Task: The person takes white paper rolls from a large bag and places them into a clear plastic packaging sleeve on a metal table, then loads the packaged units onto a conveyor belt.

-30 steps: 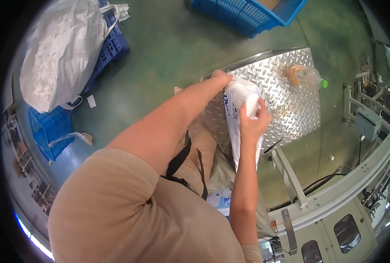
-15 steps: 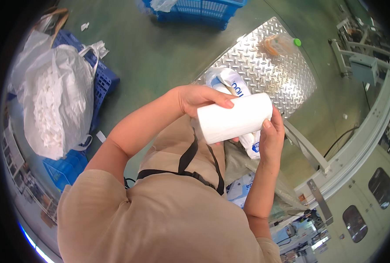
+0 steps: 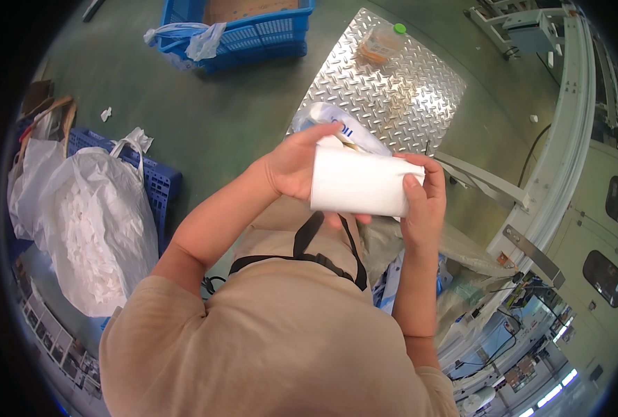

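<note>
A white tissue roll [image 3: 361,182] lies sideways between my two hands in front of my waist. My left hand [image 3: 293,165] cups its left end, fingertips showing under the lower edge and the thumb raised along the upper left corner. At the other end my right hand [image 3: 425,198] grips the roll, thumb on the near face and fingers over the top, where the paper looks creased. Just beyond the roll, partly hidden by it, is a white plastic package [image 3: 347,124] with blue print.
Past the package lies a diamond-patterned metal plate [image 3: 420,90], bearing a clear bottle with a green cap [image 3: 384,43]. A blue crate [image 3: 267,35] stands far ahead. On the left, a bag of white scraps [image 3: 100,229] leans by a dark blue crate [image 3: 159,184]. Machinery [image 3: 587,201] lines the right.
The roll has turned from tilted to nearly level. My left thumb has lifted from its face to the upper corner. The view has shifted, showing more of the far blue crate.
</note>
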Action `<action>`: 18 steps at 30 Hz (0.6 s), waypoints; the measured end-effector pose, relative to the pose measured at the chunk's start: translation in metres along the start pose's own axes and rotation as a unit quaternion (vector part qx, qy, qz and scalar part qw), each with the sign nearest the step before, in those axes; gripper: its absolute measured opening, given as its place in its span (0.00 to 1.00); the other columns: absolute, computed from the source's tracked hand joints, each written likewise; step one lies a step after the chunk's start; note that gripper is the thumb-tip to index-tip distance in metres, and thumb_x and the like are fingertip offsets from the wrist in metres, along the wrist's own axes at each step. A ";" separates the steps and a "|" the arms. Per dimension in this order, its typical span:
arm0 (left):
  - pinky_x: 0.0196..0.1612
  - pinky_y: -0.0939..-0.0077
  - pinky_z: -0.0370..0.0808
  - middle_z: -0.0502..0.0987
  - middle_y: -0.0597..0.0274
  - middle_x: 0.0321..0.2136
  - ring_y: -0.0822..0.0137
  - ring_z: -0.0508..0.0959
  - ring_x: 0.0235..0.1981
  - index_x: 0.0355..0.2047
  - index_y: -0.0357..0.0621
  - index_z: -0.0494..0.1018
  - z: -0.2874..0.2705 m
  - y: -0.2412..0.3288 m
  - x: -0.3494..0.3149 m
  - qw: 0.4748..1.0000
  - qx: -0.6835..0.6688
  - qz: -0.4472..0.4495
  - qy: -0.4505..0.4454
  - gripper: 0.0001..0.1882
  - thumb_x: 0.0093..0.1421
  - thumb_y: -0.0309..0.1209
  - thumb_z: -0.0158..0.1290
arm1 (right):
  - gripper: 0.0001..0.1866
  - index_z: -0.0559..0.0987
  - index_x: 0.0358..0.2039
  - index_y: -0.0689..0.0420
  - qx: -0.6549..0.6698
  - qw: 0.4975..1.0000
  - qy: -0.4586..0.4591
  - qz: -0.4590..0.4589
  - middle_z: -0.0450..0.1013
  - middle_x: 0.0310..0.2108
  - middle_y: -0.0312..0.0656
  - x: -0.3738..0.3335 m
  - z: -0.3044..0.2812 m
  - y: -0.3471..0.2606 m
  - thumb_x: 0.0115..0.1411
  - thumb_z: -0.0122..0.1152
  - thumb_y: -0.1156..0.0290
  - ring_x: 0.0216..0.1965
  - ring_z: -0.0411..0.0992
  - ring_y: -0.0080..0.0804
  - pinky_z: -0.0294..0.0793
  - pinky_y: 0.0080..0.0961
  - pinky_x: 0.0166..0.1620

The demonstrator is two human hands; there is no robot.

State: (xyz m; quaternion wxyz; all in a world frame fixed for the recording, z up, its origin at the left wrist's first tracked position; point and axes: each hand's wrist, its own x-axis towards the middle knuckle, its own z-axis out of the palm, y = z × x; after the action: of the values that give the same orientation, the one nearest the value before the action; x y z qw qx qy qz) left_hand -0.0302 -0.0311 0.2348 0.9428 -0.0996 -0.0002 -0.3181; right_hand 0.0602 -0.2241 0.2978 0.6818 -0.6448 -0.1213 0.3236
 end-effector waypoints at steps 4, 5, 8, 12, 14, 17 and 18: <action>0.57 0.35 0.51 0.54 0.44 0.59 0.38 0.53 0.60 0.61 0.39 0.48 -0.003 -0.006 0.005 0.995 0.013 0.096 0.020 0.43 0.55 0.55 0.49 | 0.11 0.66 0.42 0.62 -0.038 0.980 0.188 -0.046 0.67 0.43 0.44 -0.013 0.009 0.022 0.59 0.50 0.74 0.44 0.65 0.28 0.63 0.25 0.50; 0.58 0.38 0.51 0.54 0.46 0.60 0.43 0.53 0.61 0.61 0.40 0.48 -0.005 -0.013 0.010 0.987 0.052 0.137 0.069 0.43 0.55 0.54 0.51 | 0.12 0.66 0.43 0.62 -0.054 0.979 0.188 -0.063 0.67 0.43 0.44 -0.017 0.011 0.025 0.60 0.51 0.73 0.44 0.64 0.27 0.63 0.24 0.49; 0.62 0.50 0.51 0.55 0.50 0.59 0.52 0.54 0.62 0.60 0.43 0.51 -0.002 -0.022 0.021 0.971 0.023 0.209 0.116 0.40 0.54 0.47 0.55 | 0.10 0.68 0.39 0.62 -0.084 0.965 0.235 -0.080 0.69 0.39 0.41 -0.021 0.016 0.031 0.61 0.52 0.69 0.40 0.66 0.24 0.66 0.20 0.45; 0.59 0.51 0.56 0.62 0.51 0.54 0.55 0.61 0.58 0.56 0.42 0.56 -0.009 -0.028 0.031 0.953 -0.016 0.272 0.129 0.34 0.54 0.42 0.57 | 0.10 0.70 0.36 0.62 -0.157 0.962 0.210 -0.080 0.70 0.32 0.38 -0.022 0.010 0.030 0.61 0.53 0.68 0.33 0.68 0.20 0.67 0.16 0.40; 0.57 0.53 0.61 0.65 0.52 0.51 0.57 0.65 0.55 0.54 0.41 0.58 -0.009 -0.031 0.034 0.938 0.063 0.288 0.179 0.31 0.54 0.38 0.56 | 0.10 0.70 0.34 0.62 -0.186 0.959 0.207 -0.060 0.71 0.30 0.36 -0.023 0.012 0.026 0.62 0.53 0.67 0.30 0.68 0.19 0.68 0.15 0.37; 0.54 0.62 0.67 0.68 0.55 0.48 0.61 0.69 0.50 0.54 0.38 0.58 0.000 -0.029 0.035 0.911 0.170 0.269 0.264 0.29 0.54 0.32 0.55 | 0.12 0.70 0.37 0.63 0.013 0.958 0.273 0.084 0.70 0.36 0.41 -0.026 0.009 0.028 0.63 0.51 0.66 0.38 0.67 0.22 0.68 0.18 0.40; 0.54 0.62 0.67 0.68 0.55 0.48 0.61 0.69 0.50 0.54 0.38 0.58 0.003 -0.027 0.034 0.917 0.158 0.262 0.256 0.29 0.53 0.32 0.56 | 0.13 0.69 0.40 0.63 0.075 0.954 0.274 0.094 0.70 0.38 0.42 -0.025 0.009 0.029 0.63 0.50 0.65 0.40 0.67 0.23 0.68 0.19 0.41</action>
State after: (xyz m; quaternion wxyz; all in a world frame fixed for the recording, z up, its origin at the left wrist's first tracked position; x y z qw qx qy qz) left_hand -0.0189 -0.0714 0.2448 0.9638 0.1390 0.2165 -0.0698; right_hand 0.0275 -0.2335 0.2776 0.7014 -0.6644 0.1559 0.2058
